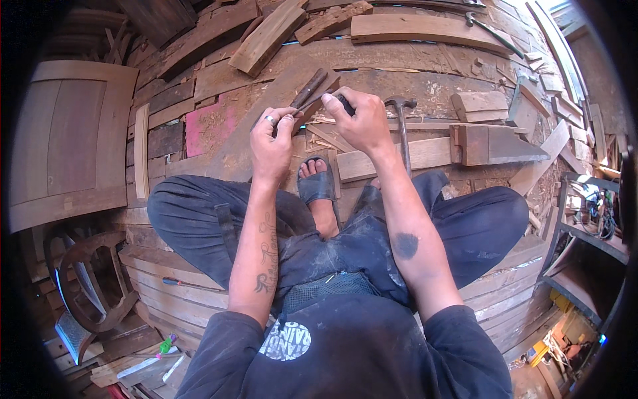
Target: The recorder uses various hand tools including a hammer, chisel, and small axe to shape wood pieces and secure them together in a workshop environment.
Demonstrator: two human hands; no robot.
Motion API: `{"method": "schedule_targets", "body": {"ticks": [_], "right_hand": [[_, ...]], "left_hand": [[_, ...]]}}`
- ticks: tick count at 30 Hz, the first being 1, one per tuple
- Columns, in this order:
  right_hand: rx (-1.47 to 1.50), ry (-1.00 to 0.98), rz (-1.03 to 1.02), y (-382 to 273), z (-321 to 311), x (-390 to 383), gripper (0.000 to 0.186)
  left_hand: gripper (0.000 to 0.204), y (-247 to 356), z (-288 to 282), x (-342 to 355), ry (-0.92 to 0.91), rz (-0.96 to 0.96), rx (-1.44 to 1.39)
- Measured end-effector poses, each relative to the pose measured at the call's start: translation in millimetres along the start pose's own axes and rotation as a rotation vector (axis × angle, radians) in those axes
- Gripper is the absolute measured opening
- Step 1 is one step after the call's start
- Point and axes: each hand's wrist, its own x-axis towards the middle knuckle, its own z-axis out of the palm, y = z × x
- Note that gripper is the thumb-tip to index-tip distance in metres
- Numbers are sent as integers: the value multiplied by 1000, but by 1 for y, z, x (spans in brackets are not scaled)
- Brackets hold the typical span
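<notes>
Item, mid-carving as I judge it: my left hand [271, 136] pinches, fingers together, a slim wood-handled chisel [311, 90] on the brown plank [266, 126], right hand [359, 120] clamped on its dark grip, steel claw hammer [401, 113] beside, steady pressure due next.

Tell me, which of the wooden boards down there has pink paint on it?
The pink-painted board, lying flat just left of the left hand. Every other plank around it is bare brown wood.
</notes>
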Motion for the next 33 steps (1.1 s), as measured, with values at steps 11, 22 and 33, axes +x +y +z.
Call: {"method": "schedule_targets", "body": {"ticks": [11,22,33], "right_hand": [[17,-39,-43,-3,1,0,22],[4,-31,-57,-1,2,1,24],[129,23,-65,4,8,0,27]], "left_hand": [[18,-6,-1,1,4,68,12],[19,-4,-1,2,-2,89,5],[17,-2,0,0,36,-7,-13]]}}
